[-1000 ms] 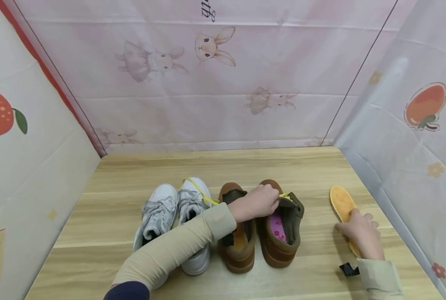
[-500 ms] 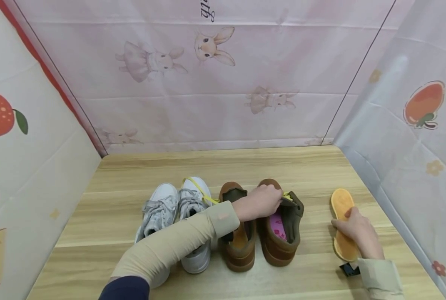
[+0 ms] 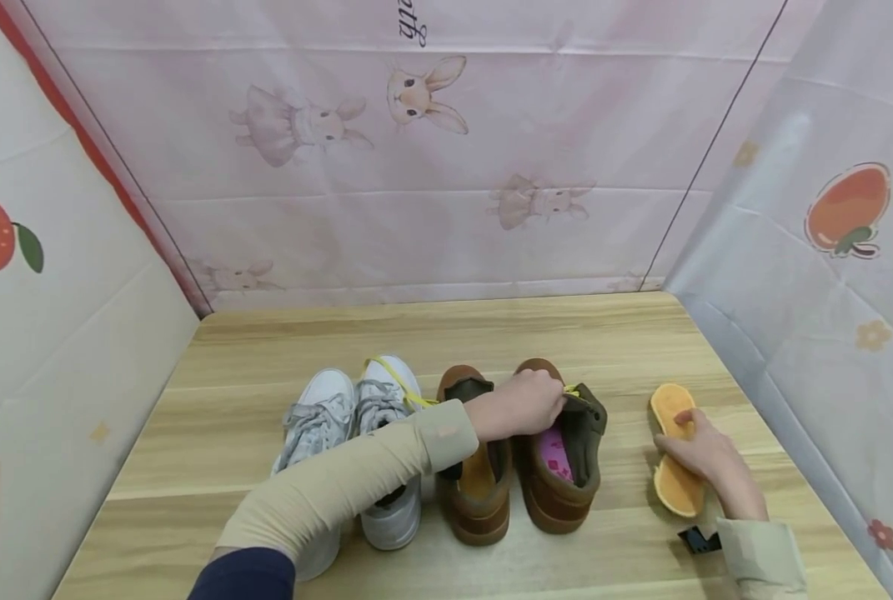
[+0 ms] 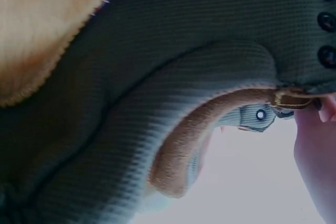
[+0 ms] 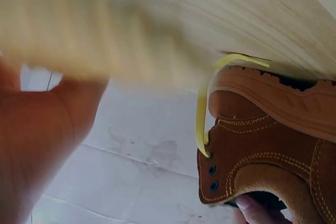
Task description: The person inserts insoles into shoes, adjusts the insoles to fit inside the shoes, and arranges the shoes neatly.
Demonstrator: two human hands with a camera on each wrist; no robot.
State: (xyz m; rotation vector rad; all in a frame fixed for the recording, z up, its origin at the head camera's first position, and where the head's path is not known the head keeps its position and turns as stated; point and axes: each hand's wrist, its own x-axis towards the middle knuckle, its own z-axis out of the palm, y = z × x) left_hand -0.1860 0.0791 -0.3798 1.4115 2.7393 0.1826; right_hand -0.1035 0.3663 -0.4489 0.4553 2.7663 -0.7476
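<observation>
My left hand [image 3: 523, 405] reaches across to the right brown shoe [image 3: 559, 504] and grips its tongue, holding the opening wide. A pink insole [image 3: 555, 454] lies inside this shoe, and a yellow lace [image 5: 201, 124] hangs from its eyelets in the right wrist view. Off to the right, my right hand [image 3: 704, 454] pinches an orange insole [image 3: 679, 487] around its middle, with the thumb across the top. That insole looks blurred in the right wrist view. The left wrist view shows the olive lining [image 4: 173, 72] of a shoe close up; the left fingertips are mostly hidden.
The left brown shoe [image 3: 476, 512] stands beside its mate, under the left forearm. Further left are two white sneakers [image 3: 392, 527] with grey laces, partly covered by the sleeve. A small black piece [image 3: 699, 541] lies near the right cuff. Printed sheets [image 3: 431, 242] wall the wooden table.
My right hand has taken hold of the orange insole, turned it, and shifted it slightly left. My left hand stays at the right brown shoe almost unmoved.
</observation>
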